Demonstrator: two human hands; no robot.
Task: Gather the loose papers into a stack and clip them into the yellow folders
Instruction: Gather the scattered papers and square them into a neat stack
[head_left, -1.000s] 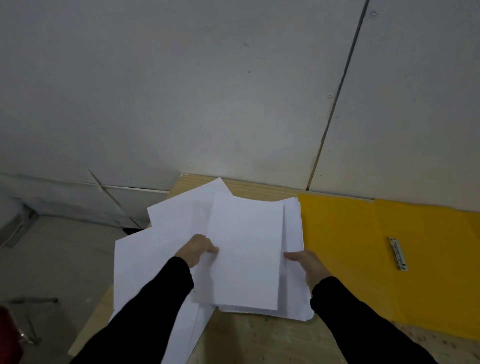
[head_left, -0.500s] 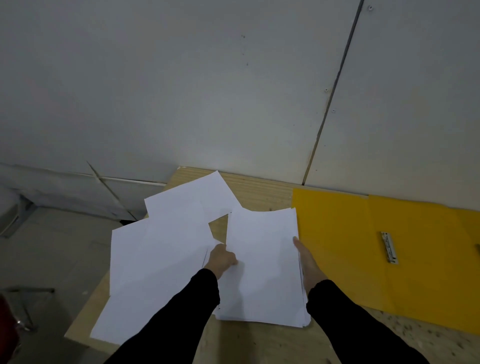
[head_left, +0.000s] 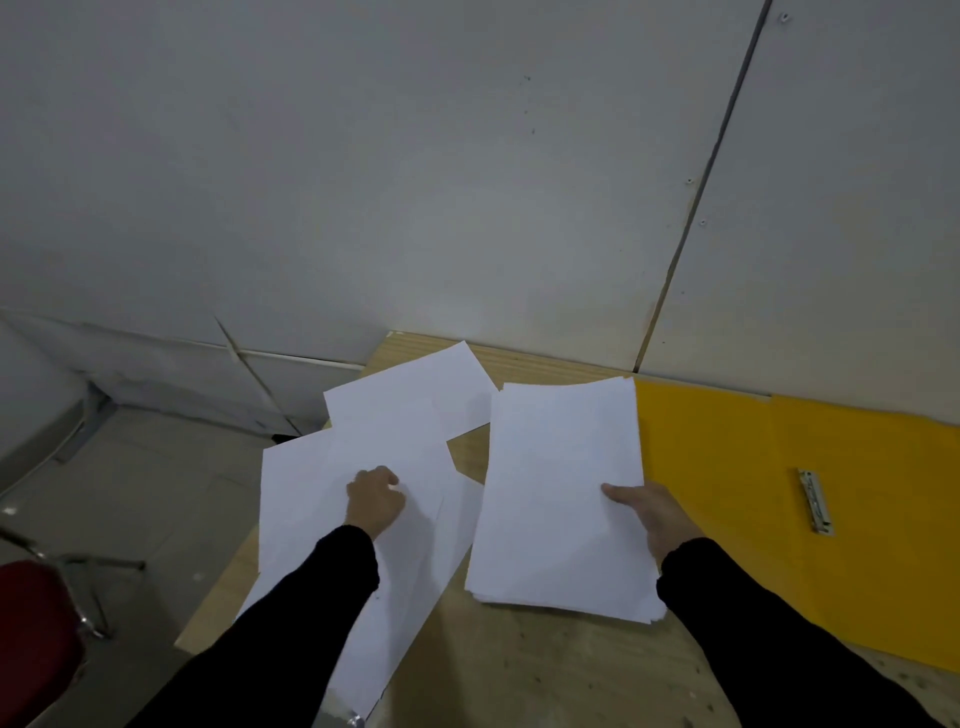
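Left hand: our left hand (head_left: 375, 500) rested on the loose sheets (head_left: 317, 483), fingers curled down against the top one; we could not tell whether it pinched the paper or only pressed it
Right hand: our right hand (head_left: 655, 514) held the stack of papers (head_left: 558, 493) at its right edge, with the thumb laid across the top sheet and the other fingers hidden underneath
Stack of papers: it lay on the desk (head_left: 545, 670) between our two hands, its edges roughly squared
Loose sheets: they spread under and around our left hand, overlapping at angles; one reached beyond that hand toward the wall, and others hung over the desk edge to its left
Yellow folder: the yellow folder (head_left: 727, 467) lay open and flat just to the right of our right hand, beside the stack
Metal clip: the metal clip (head_left: 814, 501) sat on the folder, well to the right of our right hand and apart from the papers
Red chair: the red chair (head_left: 31, 639) stood on the floor far to the left of our left hand
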